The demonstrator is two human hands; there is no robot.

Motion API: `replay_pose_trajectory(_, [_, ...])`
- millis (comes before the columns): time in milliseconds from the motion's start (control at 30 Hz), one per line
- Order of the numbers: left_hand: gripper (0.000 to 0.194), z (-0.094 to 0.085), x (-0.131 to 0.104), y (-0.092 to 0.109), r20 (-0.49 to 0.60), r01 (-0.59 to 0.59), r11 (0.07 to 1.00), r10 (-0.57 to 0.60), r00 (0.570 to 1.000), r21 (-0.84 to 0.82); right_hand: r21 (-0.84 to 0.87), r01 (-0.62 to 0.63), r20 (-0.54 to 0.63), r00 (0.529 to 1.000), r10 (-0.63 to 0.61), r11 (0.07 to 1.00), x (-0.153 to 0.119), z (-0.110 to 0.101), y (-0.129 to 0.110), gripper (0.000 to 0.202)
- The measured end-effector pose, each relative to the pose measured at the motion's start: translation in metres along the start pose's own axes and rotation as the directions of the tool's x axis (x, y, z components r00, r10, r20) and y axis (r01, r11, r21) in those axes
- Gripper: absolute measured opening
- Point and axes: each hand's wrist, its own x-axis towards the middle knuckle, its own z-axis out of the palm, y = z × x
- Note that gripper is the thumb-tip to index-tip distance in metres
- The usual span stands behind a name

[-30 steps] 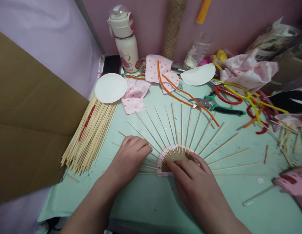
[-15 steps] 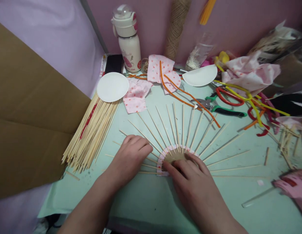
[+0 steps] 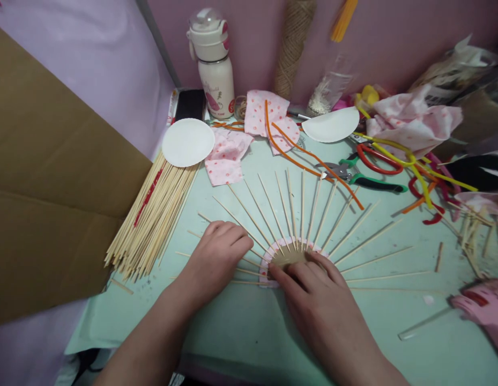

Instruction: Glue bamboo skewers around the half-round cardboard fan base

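Note:
A brown cardboard half-circle (image 3: pixel 288 256), edged with pink dotted fabric, lies on the table with thin bamboo sticks (image 3: pixel 274 206) fanned out from its curve. My right hand (image 3: pixel 319 292) spans it from the near side. Thumb and fingertips press on its surface, with the other fingers curled. Over the left part of the fan is my left hand (image 3: pixel 218 254), its fingers drawn together on a stick near the fabric edge. The fingertips are partly hidden, and both hands cover parts of several sticks.
A bundle of bamboo sticks (image 3: pixel 152 220) lies at the left beside a cardboard sheet (image 3: pixel 59 198). Behind the fan are a paper disc (image 3: pixel 188 142), fabric scraps (image 3: pixel 227 161), orange pipe cleaners (image 3: pixel 317 153) and green-handled pliers (image 3: pixel 377 184). A pink glue gun (image 3: pixel 482 305) sits at right.
The view has shifted slightly. Both hands keep the same places on the fan, with no clear movement of the sticks or the half-circle.

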Motion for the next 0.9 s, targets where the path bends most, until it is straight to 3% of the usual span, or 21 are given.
replay_pose_trajectory(900, [0.011,-0.0007,-0.0004,0.0025,-0.039,0.0,1.0,0.0,0.999,0.006,0.053,-0.006,-0.011,1.0,0.007,0.999,-0.0014,0.0053,0.0045,0.034])
